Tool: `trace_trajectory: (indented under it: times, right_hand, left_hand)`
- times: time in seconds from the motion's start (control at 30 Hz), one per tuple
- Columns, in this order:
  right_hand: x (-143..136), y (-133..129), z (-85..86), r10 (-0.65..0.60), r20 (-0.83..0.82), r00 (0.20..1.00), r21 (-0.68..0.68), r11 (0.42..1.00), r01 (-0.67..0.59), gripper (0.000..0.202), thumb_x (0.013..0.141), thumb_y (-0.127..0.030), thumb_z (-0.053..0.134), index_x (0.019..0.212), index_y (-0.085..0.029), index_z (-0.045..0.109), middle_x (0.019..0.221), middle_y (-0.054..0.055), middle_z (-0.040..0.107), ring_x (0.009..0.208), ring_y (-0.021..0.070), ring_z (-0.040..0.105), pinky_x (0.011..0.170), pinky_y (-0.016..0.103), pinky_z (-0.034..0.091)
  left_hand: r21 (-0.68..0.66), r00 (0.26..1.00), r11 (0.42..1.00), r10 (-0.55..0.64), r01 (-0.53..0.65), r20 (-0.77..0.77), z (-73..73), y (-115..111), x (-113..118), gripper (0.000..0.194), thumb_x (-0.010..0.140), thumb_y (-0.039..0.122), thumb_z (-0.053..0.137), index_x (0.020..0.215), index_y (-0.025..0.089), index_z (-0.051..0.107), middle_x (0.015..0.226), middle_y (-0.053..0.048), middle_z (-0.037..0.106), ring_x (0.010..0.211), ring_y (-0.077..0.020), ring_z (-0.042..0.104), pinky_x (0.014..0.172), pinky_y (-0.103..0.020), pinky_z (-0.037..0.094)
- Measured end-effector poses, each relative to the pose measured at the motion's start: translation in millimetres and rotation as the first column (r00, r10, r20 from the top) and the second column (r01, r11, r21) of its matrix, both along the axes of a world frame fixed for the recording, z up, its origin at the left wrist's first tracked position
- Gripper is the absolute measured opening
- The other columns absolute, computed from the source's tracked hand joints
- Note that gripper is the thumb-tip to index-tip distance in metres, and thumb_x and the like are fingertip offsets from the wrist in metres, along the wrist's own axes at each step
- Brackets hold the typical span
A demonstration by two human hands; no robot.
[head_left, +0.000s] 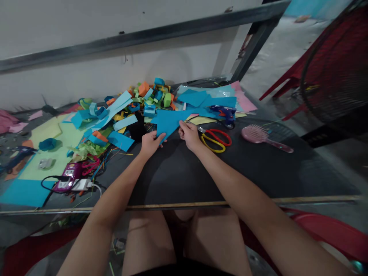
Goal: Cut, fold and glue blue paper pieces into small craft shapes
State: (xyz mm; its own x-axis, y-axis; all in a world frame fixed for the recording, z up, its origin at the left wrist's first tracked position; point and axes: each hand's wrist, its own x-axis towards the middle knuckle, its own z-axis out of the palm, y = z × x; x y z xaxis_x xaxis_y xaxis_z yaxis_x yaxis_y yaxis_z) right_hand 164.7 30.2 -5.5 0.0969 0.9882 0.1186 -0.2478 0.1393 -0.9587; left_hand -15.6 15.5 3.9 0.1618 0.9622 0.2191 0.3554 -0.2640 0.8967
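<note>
A blue sheet of paper (pixel 170 122) is held up over the dark table between my two hands. My left hand (pixel 151 143) pinches its lower left corner, thumb on the near face. My right hand (pixel 189 133) is closed at the sheet's right edge, with thumb and fingers pinched together there. Just right of that hand lie scissors (pixel 217 138) with one red and one yellow handle loop; their blades are partly hidden behind the hand. Behind the sheet is a heap of folded paper pieces (pixel 152 94) in blue, green and orange.
A pink hairbrush (pixel 266 138) and a blue glue gun (pixel 225 114) lie to the right. At the left are a purple power strip (pixel 69 177) with plugs and yellow paper sheets (pixel 67 134). A fan (pixel 339 65) stands beyond the table's right end.
</note>
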Motion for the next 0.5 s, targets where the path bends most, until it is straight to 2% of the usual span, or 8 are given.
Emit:
trace_trajectory:
  times: [0.13, 0.33, 0.5]
  right_hand:
    - [2.0, 2.9, 2.2, -0.05, -0.059, 0.997, 0.0, 0.999, 0.05, 0.054, 0.07, -0.065, 0.068, 0.058, -0.022, 0.037, 0.045, -0.009, 0.034, 0.037, 0.0042, 0.025, 0.036, 0.021, 0.018]
    - [9.6, 8.8, 4.1, -0.206, -0.161, 0.965, -0.045, 0.979, 0.201, 0.046, 0.069, -0.058, 0.071, 0.065, -0.022, 0.043, 0.044, -0.011, 0.029, 0.038, 0.005, 0.024, 0.036, 0.021, 0.018]
    - [10.5, 10.0, 4.3, -0.243, -0.144, 0.959, -0.046, 0.97, 0.239, 0.046, 0.064, -0.06, 0.075, 0.072, -0.021, 0.052, 0.046, -0.011, 0.029, 0.039, 0.0051, 0.024, 0.037, 0.022, 0.019]
  left_hand:
    - [-0.032, 1.0, 0.999, 0.021, -0.02, 0.012, 0.4, 0.5, -0.6, 0.038, 0.08, 0.053, 0.062, 0.073, 0.016, 0.067, 0.071, -0.006, 0.074, 0.043, -0.0095, 0.058, 0.044, -0.02, 0.047]
    - [-0.045, 0.999, 0.998, 0.035, -0.034, 0.028, 2.3, 1.1, -2.5, 0.04, 0.079, 0.055, 0.063, 0.073, 0.016, 0.066, 0.07, -0.006, 0.073, 0.044, -0.01, 0.058, 0.044, -0.02, 0.047]
    - [-0.029, 1.0, 0.999, 0.021, -0.021, 0.01, 1.6, 3.2, -4.1, 0.043, 0.08, 0.057, 0.061, 0.071, 0.016, 0.066, 0.071, -0.006, 0.073, 0.046, -0.011, 0.061, 0.046, -0.02, 0.049]
